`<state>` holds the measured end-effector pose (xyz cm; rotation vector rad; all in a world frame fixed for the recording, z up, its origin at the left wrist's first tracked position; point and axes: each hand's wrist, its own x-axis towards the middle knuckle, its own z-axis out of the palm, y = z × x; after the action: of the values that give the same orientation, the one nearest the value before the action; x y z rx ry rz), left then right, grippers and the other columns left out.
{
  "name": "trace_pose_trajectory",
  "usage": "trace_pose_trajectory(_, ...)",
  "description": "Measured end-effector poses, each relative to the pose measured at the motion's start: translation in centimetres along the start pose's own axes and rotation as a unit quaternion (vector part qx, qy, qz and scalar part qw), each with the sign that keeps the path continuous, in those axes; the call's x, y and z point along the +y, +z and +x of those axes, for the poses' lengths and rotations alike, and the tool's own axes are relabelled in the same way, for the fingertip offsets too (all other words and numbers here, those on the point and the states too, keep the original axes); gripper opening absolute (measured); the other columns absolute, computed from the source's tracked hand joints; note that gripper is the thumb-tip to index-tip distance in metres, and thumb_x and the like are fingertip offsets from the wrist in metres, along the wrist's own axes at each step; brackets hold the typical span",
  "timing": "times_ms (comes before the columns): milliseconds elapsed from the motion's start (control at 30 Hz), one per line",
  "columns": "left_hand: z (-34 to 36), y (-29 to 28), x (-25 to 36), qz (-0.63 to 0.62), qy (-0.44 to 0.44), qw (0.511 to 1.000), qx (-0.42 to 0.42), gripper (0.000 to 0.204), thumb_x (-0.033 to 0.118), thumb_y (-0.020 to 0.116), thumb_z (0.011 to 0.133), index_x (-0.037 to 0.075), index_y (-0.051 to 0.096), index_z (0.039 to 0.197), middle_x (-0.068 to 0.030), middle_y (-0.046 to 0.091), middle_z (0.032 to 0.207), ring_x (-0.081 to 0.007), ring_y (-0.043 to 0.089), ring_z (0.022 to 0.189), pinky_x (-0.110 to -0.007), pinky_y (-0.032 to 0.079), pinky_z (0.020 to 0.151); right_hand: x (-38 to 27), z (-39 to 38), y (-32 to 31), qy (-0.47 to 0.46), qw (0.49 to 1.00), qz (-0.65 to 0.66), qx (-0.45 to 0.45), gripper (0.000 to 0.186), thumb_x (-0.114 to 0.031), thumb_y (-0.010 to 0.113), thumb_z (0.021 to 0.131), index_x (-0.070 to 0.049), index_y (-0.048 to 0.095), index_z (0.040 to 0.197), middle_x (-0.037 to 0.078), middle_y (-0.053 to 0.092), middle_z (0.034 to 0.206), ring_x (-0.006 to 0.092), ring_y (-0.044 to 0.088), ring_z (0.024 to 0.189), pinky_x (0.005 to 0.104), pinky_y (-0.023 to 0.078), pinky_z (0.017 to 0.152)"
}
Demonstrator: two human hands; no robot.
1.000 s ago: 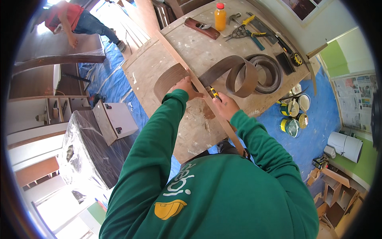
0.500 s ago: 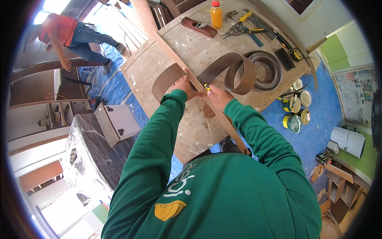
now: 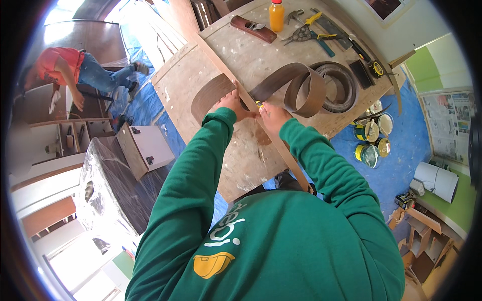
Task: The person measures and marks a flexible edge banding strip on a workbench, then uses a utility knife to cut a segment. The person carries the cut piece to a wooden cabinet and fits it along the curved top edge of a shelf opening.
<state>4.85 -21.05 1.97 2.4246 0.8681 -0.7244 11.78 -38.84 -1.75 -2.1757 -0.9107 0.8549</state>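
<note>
Holding batten [image 3: 216,61] far-left to near-right across brown strip [image 3: 211,93] with left hand [image 3: 231,104], thumb spread; gripping yellow cutter [image 3: 259,104] in right hand [image 3: 273,118], just near of strip.

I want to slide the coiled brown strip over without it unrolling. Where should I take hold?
Probably the right-hand wall of the coil, coming from the right, thumb outside and fingers in its hollow middle. The layers nest together there, while its left side opens into a loose loop near the person's right hand, which might pull out.
</note>
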Motion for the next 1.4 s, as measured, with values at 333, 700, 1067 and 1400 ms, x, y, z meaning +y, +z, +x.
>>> trace_pose_trajectory(333,-0.1,-0.2,-0.1,-0.004,0.001,1.0,-0.011,0.16,0.068,0.092,0.051,0.005,-0.004,0.163,-0.0227,0.007,0.17,-0.0409,0.015,0.156,-0.054,0.023,0.124,0.6,-0.9,0.4,-0.01,0.997,0.06,0.041,0.032,-0.031,0.049,0.104,-0.002,0.058,0.114,0.027,0.068,0.09,0.0473,0.066,0.088,0.0558,0.051,0.077)
trace_pose_trajectory(700,0.6,0.9,-0.5,0.064,0.023,0.996,0.054,0.156,0.065,0.092,0.056,0.0,-0.002,0.162,-0.0245,0.016,0.167,-0.0392,0.023,0.152,-0.046,0.022,0.124,2.7,-11.1,-0.3,0.031,0.982,0.165,0.082,0.039,-0.026,0.052,0.104,0.001,0.054,0.132,0.029,0.069,0.097,0.0485,0.066,0.092,0.0532,0.051,0.077)
trace_pose_trajectory(1067,1.2,1.6,-1.0,0.07,0.052,0.994,0.064,0.153,0.066,0.09,0.058,-0.005,0.002,0.16,-0.0285,0.008,0.167,-0.038,0.004,0.158,-0.04,0.013,0.128,4.0,-14.8,-1.3,0.06,0.97,0.224,0.077,0.042,-0.029,0.055,0.103,0.002,0.054,0.131,0.027,0.068,0.108,0.0461,0.065,0.098,0.0468,0.052,0.084)
trace_pose_trajectory(1400,1.1,1.2,-0.6,0.064,0.037,0.996,0.045,0.152,0.064,0.09,0.061,-0.003,-0.003,0.161,-0.0257,0.006,0.169,-0.0348,0.001,0.158,-0.04,0.012,0.128,3.9,-14.4,-0.9,0.121,0.985,0.115,0.044,0.053,-0.031,0.073,0.09,0.001,0.05,0.125,0.027,0.068,0.102,0.0447,0.066,0.093,0.0494,0.052,0.081)
